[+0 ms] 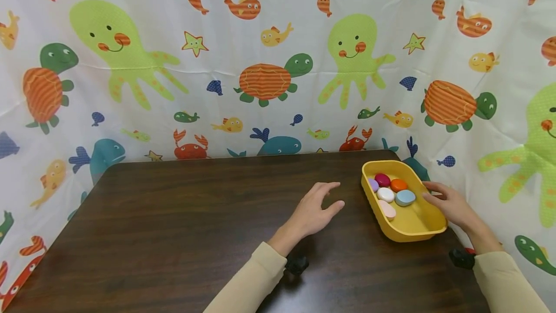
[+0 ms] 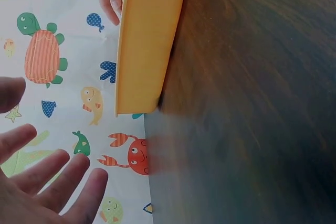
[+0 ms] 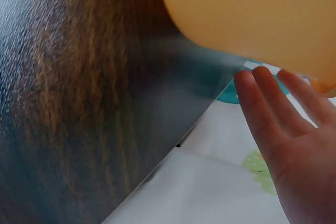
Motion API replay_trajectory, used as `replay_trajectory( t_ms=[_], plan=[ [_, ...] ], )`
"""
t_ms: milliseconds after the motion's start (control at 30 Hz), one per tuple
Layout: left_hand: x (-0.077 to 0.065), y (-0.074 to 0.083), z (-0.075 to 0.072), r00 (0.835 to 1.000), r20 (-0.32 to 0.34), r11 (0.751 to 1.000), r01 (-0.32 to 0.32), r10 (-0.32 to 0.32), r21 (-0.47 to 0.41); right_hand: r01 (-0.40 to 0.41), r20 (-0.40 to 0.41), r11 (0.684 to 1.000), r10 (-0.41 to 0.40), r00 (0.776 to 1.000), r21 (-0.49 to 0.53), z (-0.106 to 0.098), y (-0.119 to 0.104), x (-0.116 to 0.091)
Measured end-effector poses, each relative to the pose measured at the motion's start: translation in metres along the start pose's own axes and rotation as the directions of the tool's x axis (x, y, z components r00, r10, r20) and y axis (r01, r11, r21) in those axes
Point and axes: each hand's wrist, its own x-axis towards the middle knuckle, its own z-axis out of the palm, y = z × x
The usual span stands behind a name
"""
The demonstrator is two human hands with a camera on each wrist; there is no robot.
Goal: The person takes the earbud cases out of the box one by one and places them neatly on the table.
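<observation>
A yellow plastic bin (image 1: pixel 408 223) stands at the right of the dark table. Inside lie several smooth, rounded pieces: a magenta one (image 1: pixel 382 180), an orange one (image 1: pixel 398 185), a white one (image 1: pixel 385 194), a blue one (image 1: pixel 405 198), a pale pink one (image 1: pixel 387 210) and a lilac one (image 1: pixel 373 185). My right hand (image 1: pixel 453 204) is at the bin's right rim, thumb toward the inside; its straight fingers (image 3: pixel 273 100) lie along the outer wall. My left hand (image 1: pixel 310 211) hovers left of the bin, fingers spread and holding nothing.
The dark wooden table (image 1: pixel 173 226) stretches to the left and front. A white curtain (image 1: pixel 278 37) printed with sea animals hangs behind and along both sides. On each wrist sits a small black camera, the left one (image 1: pixel 297 264) low over the table.
</observation>
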Motion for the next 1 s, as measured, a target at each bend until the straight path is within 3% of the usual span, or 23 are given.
replay_trajectory(
  t_ms=[633, 1000],
  plan=[
    [0.003, 0.002, 0.013, 0.997, 0.071, 1.0, 0.029, -0.029, -0.006, 0.007, 0.086, 0.987, -0.021, 0.996, 0.161, 0.004, 0.017, -0.001],
    [0.013, 0.005, 0.02, 0.994, 0.089, 0.998, 0.061, -0.061, -0.002, 0.025, 0.127, 0.954, -0.066, 0.99, 0.299, 0.002, 0.015, -0.003]
  ],
)
